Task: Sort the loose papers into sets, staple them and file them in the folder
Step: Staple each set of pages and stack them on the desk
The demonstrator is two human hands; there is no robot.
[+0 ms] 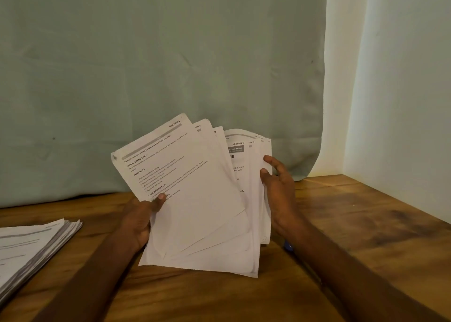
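I hold a fanned bundle of printed white sheets [195, 199] upright above the wooden table [353, 224]. Their top corners read as numbered sections, the front one tilted to the left. My left hand [141, 220] grips the bundle's left edge, thumb pressed on the front sheet. My right hand [278, 189] holds the right edge, thumb on the front of the rear sheets and fingers behind them. A second stack of papers [31, 251] lies flat at the table's left edge.
A small blue object [288, 246] shows just under my right wrist, mostly hidden. A grey-green curtain [158, 65] hangs behind the table and a white wall [402, 102] closes the right side.
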